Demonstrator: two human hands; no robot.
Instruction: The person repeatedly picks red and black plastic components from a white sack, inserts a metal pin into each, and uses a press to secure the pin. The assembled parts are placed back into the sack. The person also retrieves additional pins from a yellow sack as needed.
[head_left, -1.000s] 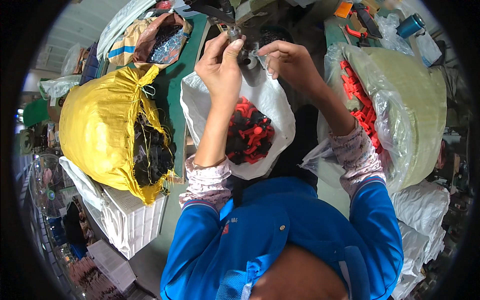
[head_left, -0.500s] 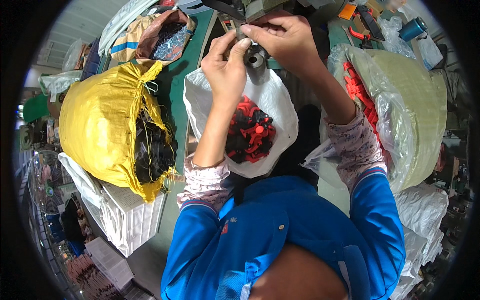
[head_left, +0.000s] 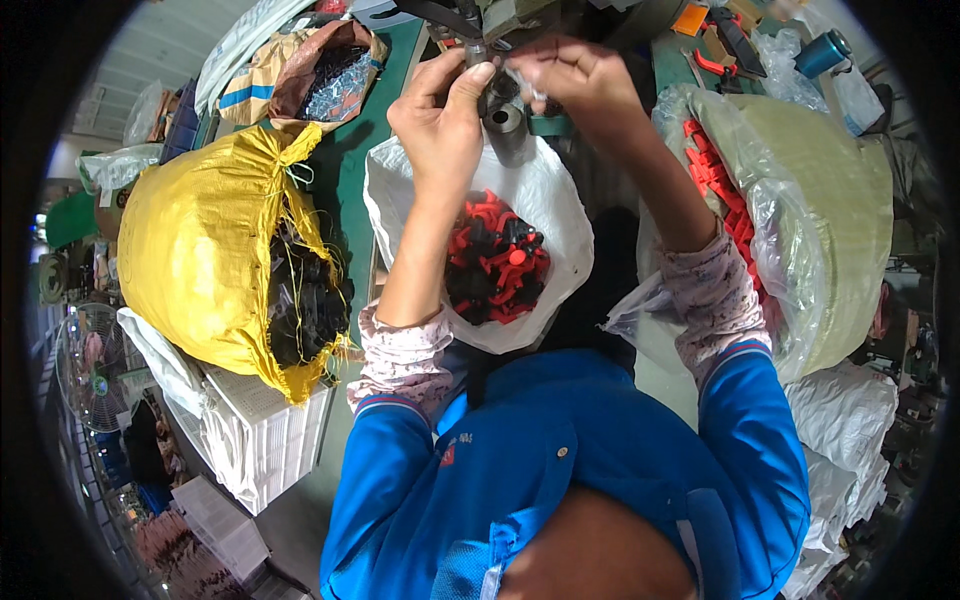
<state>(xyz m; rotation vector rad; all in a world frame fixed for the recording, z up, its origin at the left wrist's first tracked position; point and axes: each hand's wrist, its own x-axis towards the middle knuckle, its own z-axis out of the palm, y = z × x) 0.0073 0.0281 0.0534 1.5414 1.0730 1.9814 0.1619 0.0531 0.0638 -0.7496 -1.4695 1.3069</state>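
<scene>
Both my arms reach up to a dark metal machine at the far edge of the bench. My left hand is closed, thumb and fingers pinched together beside the machine's upright metal rod; what they hold is hidden. To its right, my right hand is smeared by motion, with a small pale blur by its fingertips that I cannot make out. Just below the hands a grey metal cylinder with a round hole points toward me. Under it, a white sack stands open, holding red and black plastic parts.
A yellow woven sack of black parts bulges at left; behind it sits a paper bag of small metal pieces. At right, a pale green sack holds red parts. A blue cylinder lies at the far right.
My right hand has drawn away from my left, a little to the right and down, and is blurred. My left hand stays at the machine, shifted slightly left.
</scene>
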